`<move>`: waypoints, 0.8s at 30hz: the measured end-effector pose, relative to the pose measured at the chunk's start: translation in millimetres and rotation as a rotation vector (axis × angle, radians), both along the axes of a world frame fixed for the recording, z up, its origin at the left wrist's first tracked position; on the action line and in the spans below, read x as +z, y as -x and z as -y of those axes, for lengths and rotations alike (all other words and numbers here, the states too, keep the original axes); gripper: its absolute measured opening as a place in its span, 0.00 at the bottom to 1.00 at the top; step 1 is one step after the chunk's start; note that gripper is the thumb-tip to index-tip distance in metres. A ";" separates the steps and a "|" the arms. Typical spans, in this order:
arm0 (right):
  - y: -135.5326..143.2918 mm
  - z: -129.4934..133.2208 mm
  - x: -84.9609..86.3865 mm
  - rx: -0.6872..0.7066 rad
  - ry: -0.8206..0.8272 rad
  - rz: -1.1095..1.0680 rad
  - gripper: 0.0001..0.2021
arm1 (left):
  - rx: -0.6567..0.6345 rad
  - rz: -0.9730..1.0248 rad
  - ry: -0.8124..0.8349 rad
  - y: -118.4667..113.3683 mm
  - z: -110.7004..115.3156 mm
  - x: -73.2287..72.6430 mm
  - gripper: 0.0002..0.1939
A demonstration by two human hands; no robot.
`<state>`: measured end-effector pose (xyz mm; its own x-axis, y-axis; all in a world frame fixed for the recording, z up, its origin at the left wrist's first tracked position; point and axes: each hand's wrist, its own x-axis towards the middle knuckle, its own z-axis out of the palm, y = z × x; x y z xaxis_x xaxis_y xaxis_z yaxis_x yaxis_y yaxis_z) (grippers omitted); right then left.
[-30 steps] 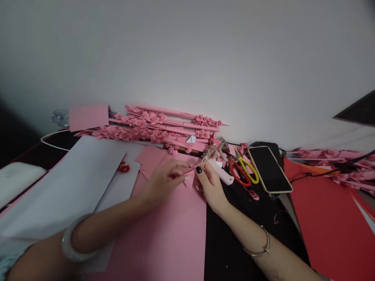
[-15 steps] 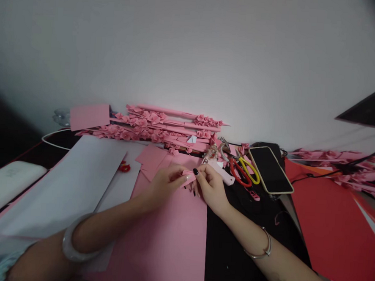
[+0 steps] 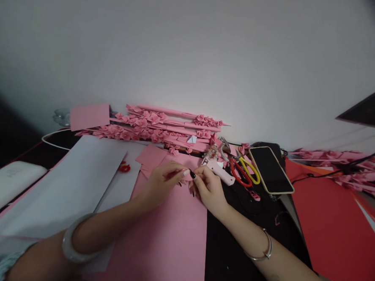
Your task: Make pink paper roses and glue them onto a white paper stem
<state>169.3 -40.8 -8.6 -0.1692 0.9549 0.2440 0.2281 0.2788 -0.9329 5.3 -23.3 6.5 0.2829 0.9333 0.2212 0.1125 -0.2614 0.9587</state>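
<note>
Between my fingertips is a small folded piece of pink paper, mostly covered by the fingers. My left hand pinches it from the left, thumb and forefinger together. From the right, my right hand grips the same piece with its dark-nailed thumb and fingers. Both hands are just above a large pink paper sheet. Behind my left hand lie smaller pink paper squares. A pale pink glue gun rests just beyond my right hand.
Along the wall lie pink paper flower stems. Red-and-yellow-handled pliers and a phone are at the right, beside red sheets. White sheets and a white device occupy the left.
My left hand's fingers and thumb have shifted up on the pink paper piece and now nearly meet my right thumb. Less of the piece shows. The things around have not moved.
</note>
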 end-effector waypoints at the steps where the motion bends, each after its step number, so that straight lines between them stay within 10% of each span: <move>1: -0.4 0.3 0.1 0.011 -0.001 0.009 0.04 | 0.001 0.006 -0.006 0.0 0.1 0.2 0.08; 24: 1.2 0.5 4.3 0.122 0.021 0.025 0.12 | -0.005 -0.007 -0.101 2.3 2.5 1.4 0.08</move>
<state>168.2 -41.3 -4.4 -0.2904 0.9316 0.2188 0.2164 0.2867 -0.9333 3.0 -25.8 7.9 0.2897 0.9048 0.3121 0.1170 -0.3571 0.9267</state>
